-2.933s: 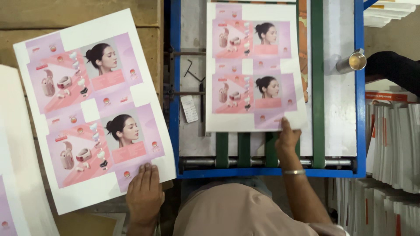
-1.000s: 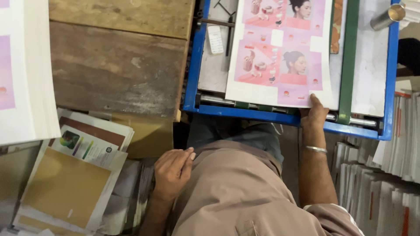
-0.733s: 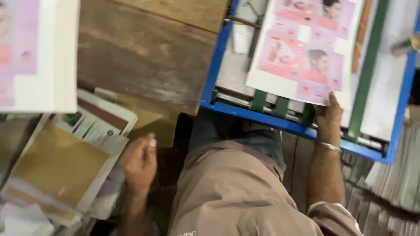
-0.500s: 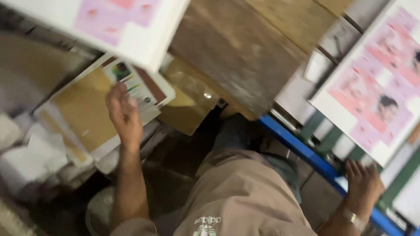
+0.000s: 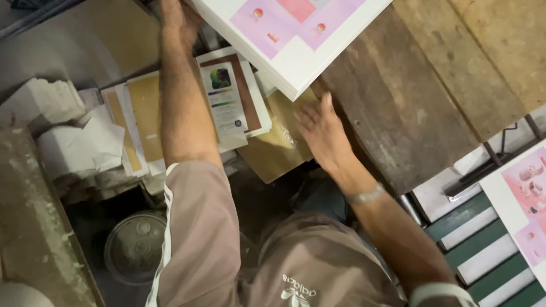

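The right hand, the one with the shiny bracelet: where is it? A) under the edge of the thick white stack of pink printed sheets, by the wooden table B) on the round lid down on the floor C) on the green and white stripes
A: the right hand is spread open just below the corner of the white stack at the wooden table edge, over a brown sheet, far from the stripes and the lid.

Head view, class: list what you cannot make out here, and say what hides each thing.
- Left hand: fingertips cut off by the top edge, so what it touches is unclear.
- White sheet stack: mostly beyond the top edge; its underside is hidden.
- Right hand: palm faces down, so any contact with the brown sheet is hidden.
- Printed sheet on the green-slatted machine: cut by the right edge.
- Round lid: dim, partly behind the sleeve.
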